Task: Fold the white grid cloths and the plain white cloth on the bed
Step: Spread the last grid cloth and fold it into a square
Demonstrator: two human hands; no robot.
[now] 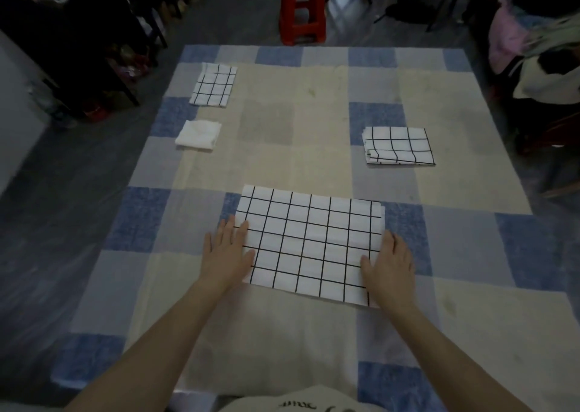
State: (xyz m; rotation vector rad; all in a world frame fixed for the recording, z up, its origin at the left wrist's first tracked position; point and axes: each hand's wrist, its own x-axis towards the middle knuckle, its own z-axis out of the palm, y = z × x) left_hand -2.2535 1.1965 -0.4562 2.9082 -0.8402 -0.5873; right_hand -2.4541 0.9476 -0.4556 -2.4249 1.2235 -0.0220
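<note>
Head view: your bed [314,129] holds the grid cloth [309,243], half-folded, nearest you. It looks light, soft and limp, so take its short ends. Left hand [227,254] and right hand [390,268] lie flat there, fingers straight, gripping nothing

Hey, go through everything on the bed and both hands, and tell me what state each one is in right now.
Large grid cloth: partly folded, lying flat.
Far-left grid cloth: folded small.
Right grid cloth: folded small.
Plain white cloth: folded small.
Left hand: flat, fingers straight, at the large cloth's left edge.
Right hand: flat, resting on its right edge.
Patchwork bedsheet: spread flat.
</note>
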